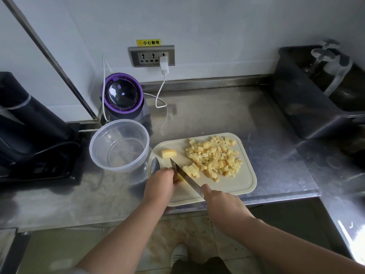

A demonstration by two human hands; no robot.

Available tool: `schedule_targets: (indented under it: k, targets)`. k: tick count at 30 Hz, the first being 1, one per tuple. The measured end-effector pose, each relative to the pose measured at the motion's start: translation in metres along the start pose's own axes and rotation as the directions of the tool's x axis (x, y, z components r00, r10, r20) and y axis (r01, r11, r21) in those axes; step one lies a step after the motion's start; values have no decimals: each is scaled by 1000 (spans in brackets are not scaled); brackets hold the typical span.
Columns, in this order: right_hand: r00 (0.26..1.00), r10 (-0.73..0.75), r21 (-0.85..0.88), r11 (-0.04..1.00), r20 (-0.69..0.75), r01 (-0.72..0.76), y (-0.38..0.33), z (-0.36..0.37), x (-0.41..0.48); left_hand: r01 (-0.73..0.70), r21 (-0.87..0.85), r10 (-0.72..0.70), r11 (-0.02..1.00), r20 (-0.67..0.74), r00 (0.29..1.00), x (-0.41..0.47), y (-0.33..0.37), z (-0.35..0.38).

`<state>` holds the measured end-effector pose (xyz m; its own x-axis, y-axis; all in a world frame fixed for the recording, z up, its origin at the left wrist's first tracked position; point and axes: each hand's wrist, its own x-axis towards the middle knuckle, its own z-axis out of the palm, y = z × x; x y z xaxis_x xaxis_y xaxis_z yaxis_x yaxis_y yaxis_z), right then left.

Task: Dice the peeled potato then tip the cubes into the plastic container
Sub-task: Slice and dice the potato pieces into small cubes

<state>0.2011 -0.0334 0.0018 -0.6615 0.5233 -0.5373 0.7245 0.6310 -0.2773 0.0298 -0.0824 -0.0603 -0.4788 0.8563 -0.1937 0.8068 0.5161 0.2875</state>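
A steel desk [227, 115] is filling mid-frame, carrying a cream board [241, 182] at centre. A clear container [118, 145] is sitting empty at its left. Cubes [215, 157] are lying piled on the board's upper right. The right hand [221, 200] is gripping a knife [185, 177]; the left hand [160, 182] is pinching the remaining potato [178, 178]. A chunk [168, 153] is lying upper left.
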Motion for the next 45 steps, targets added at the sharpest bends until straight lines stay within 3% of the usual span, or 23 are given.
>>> schedule_targets:
  k: [12, 23, 29, 32, 35, 39, 41, 45]
  targets:
    - [997, 64, 11, 998, 48, -65, -1, 9, 14, -30, 1, 30, 1000, -30, 999, 0, -3, 5]
    - [988, 97, 28, 995, -118, -94, 32, -18, 7, 3, -198, -16, 980, -67, 998, 18, 6, 16]
    - [997, 48, -46, 998, -56, -50, 46, -25, 2, -2, -294, -29, 956, -101, 995, 29, 1, -3]
    - [1000, -10, -97, 995, -23, 8, 50, -24, 1, -19, -391, -62, 920, -193, 979, 41, -11, -23]
    - [999, -36, -140, 989, 36, 40, 47, -24, 9, -44, -303, -11, 952, -177, 984, 60, -16, -36]
    - [996, -62, -180, 981, 64, 73, 44, -19, 22, -29, 27, 26, 999, 91, 995, 78, -12, -32]
    - [998, -39, -175, 984, 47, 46, 44, -18, 27, 23, 47, -28, 999, 122, 992, 81, -11, -27]
    - [1000, 10, -150, 989, -4, -10, 43, -15, 37, 135, -90, -135, 987, 9, 991, 68, -12, -29]
